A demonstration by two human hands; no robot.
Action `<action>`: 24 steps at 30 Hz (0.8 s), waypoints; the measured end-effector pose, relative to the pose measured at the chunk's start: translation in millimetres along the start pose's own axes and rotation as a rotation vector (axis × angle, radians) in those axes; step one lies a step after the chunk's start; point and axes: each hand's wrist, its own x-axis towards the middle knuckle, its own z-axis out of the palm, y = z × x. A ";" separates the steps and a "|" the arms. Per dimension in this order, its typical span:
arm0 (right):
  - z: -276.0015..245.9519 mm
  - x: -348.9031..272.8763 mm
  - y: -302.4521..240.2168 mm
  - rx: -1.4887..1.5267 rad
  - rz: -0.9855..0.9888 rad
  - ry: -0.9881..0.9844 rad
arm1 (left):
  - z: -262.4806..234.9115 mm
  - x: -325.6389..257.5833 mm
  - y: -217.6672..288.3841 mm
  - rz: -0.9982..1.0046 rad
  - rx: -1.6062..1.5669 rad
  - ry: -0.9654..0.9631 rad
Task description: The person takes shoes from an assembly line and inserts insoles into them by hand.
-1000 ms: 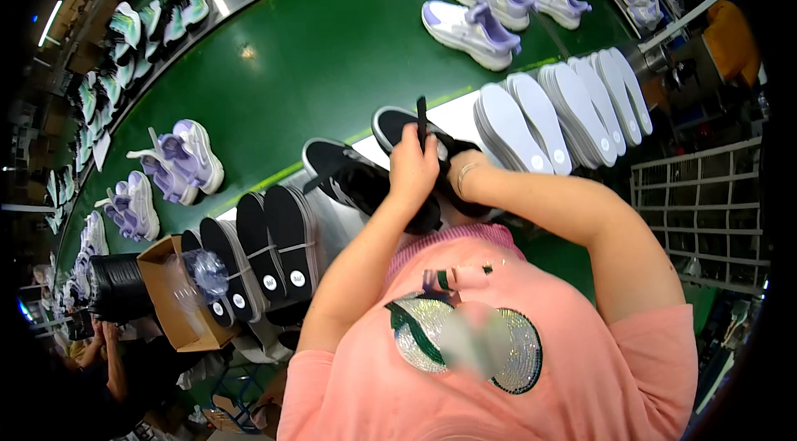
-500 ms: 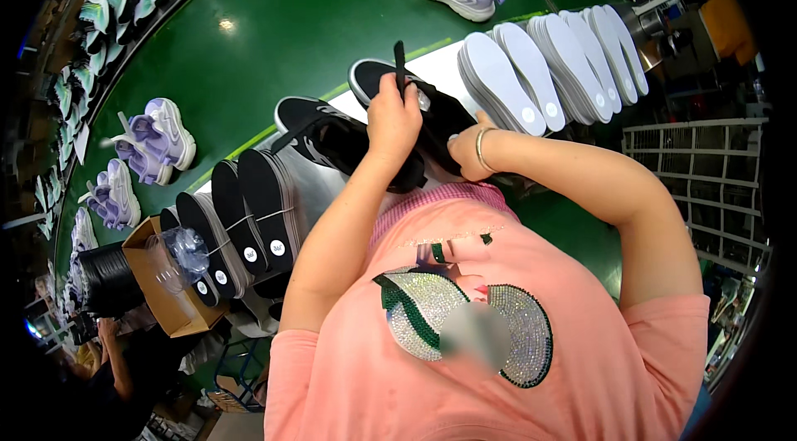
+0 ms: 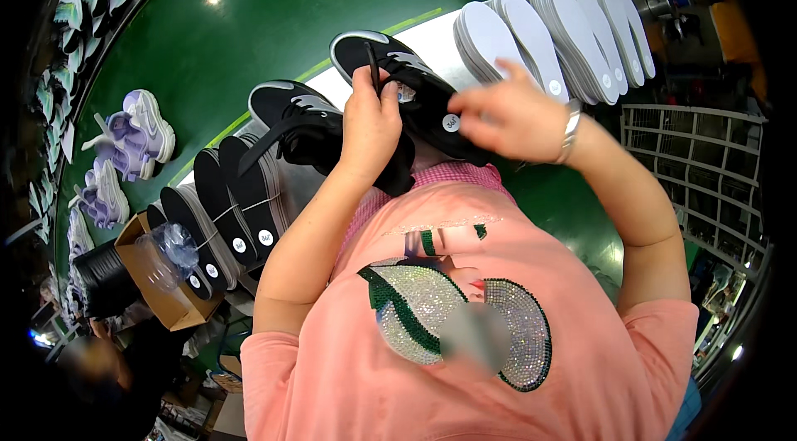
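Observation:
My left hand (image 3: pixel 370 121) is closed on the tongue of a black sneaker (image 3: pixel 359 48) with a grey sole rim, and a narrow black strip stands up from its fingers. Inside this shoe, toward the heel, lies a black insole (image 3: pixel 451 123) with a round white sticker. My right hand (image 3: pixel 516 116), slightly blurred, hovers by the heel with its fingers apart and nothing visible in them. Left of that shoe rests a second black sneaker (image 3: pixel 278 101), its tongue folded outward; my left wrist partly covers it.
White insoles (image 3: pixel 573 43) stand in stacks on the right. Tied black insoles (image 3: pixel 241 192) and a cardboard box (image 3: pixel 149 275) with clear plastic are at left. Purple-white sneakers (image 3: pixel 141 134) sit on the green surface (image 3: pixel 274 1). A wire rack (image 3: pixel 697 167) is at far right, a person (image 3: pixel 116 366) lower left.
My right hand has come away from the shoe's heel and spread its fingers, uncovering the stickered insole. My left hand keeps hold of the tongue. The whole view has shifted slightly.

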 end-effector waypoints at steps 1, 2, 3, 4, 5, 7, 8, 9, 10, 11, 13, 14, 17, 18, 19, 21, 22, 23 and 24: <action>10.8 5.8 -3.8 -0.100 0.098 -0.239 | 3.3 3.3 -0.7 0.017 -0.007 0.004; 18.9 7.7 -8.1 -0.251 0.089 -0.337 | 5.7 5.9 -0.8 0.021 -0.009 0.001; 32.6 13.0 -5.8 -0.299 0.099 -0.392 | 7.8 8.6 -1.0 0.017 -0.035 0.000; 44.2 20.6 -0.3 -0.301 0.100 -0.389 | 9.3 10.2 -1.6 0.013 -0.060 -0.001; 54.3 29.4 6.5 -0.306 0.131 -0.457 | 11.4 12.5 -2.9 0.017 -0.059 -0.003; 59.1 42.0 13.9 -0.315 0.160 -0.517 | 15.0 18.3 -6.5 -0.090 -0.246 -0.032; 57.7 47.5 15.7 -0.328 0.156 -0.614 | 14.9 18.2 -7.9 -0.083 -0.245 -0.029; 57.2 50.6 16.2 -0.341 0.152 -0.710 | 14.6 17.0 -9.0 -0.112 -0.341 -0.039; 55.7 49.5 17.6 -0.356 0.152 -0.702 | 14.3 18.2 -9.4 -0.136 -0.442 -0.044; 55.1 44.5 20.0 -0.140 0.157 -0.532 | 12.8 18.4 -10.3 -0.171 -0.431 -0.083; 54.4 45.5 32.1 0.497 0.193 -0.303 | 12.7 19.0 -14.6 -0.155 -0.373 -0.111; 55.5 45.3 34.3 0.898 0.263 -0.133 | 12.6 18.6 -14.6 -0.160 -0.352 -0.126; 66.4 51.3 39.6 1.333 0.315 0.025 | 12.0 16.4 -8.6 -0.067 -0.341 -0.157; 69.3 51.8 37.0 1.296 0.367 0.093 | 13.6 16.4 -9.0 -0.064 -0.344 -0.150; 70.1 53.9 32.8 1.261 0.414 0.164 | 13.3 17.4 -11.6 -0.048 -0.351 -0.142; 71.0 55.3 33.8 1.266 0.422 0.188 | 15.2 19.9 -12.5 -0.031 -0.367 -0.114; 70.6 55.5 35.1 1.273 0.434 0.205 | 11.0 20.1 -5.6 -0.077 -0.371 -0.174; 68.5 54.7 36.1 1.270 0.426 0.205 | 12.4 21.1 -6.6 -0.085 -0.369 -0.172; 65.4 53.0 37.7 1.353 0.385 0.178 | 14.7 22.3 -8.4 -0.092 -0.367 -0.172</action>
